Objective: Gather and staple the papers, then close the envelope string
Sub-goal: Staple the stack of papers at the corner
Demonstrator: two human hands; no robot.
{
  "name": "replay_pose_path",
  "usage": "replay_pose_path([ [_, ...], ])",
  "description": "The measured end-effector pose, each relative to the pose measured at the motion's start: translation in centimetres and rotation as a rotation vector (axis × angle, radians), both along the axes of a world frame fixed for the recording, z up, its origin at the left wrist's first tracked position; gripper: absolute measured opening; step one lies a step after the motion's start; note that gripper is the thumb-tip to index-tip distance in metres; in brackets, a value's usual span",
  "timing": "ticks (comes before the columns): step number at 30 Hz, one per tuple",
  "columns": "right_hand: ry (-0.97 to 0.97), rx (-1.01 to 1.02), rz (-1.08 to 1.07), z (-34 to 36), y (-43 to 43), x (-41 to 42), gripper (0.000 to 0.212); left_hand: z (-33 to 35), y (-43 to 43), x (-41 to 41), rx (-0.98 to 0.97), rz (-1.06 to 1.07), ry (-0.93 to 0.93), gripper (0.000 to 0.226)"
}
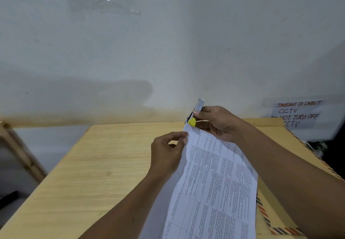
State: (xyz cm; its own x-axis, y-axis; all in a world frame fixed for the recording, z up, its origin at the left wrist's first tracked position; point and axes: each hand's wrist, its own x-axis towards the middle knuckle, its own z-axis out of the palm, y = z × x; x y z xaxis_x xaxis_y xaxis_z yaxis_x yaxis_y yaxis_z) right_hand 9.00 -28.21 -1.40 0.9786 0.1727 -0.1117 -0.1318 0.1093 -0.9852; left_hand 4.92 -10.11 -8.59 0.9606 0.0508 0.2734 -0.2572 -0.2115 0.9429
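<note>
A stack of white printed papers [214,188] with tables of text is lifted off the table and runs toward me. My left hand [168,151] pinches its far left edge between thumb and fingers. My right hand [216,123] grips a small stapler [195,113], silver with a yellow part, clamped on the papers' far corner. A brown envelope [280,227] with a red and dark striped border lies on the table under my right arm, mostly hidden. Its string is not visible.
The light wooden table [93,164] stands against a white wall. A handwritten CCTV notice [296,114] is taped on the wall at the right. A wooden frame [20,149] stands at the left, beyond the table's edge.
</note>
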Motion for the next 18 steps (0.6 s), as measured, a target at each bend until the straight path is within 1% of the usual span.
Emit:
replay_pose_path([
  [4, 0.015, 0.009, 0.012, 0.1, -0.1, 0.0, 0.020, 0.0, 0.1, 0.0, -0.018, 0.009, 0.020, 0.017],
  [8, 0.012, -0.061, 0.045, 0.1, -0.2, -0.2, 0.029, 0.1, -0.1, -0.1, -0.021, 0.008, 0.020, 0.017],
  [11, -0.014, -0.091, 0.039, -0.1, 0.1, -0.2, 0.032, 0.1, 0.0, -0.1, -0.038, 0.004, 0.019, 0.018],
  [18, -0.075, -0.089, -0.021, -0.6, 1.2, 0.0, 0.026, 0.1, 0.4, -0.2, -0.076, 0.003, 0.014, 0.015],
])
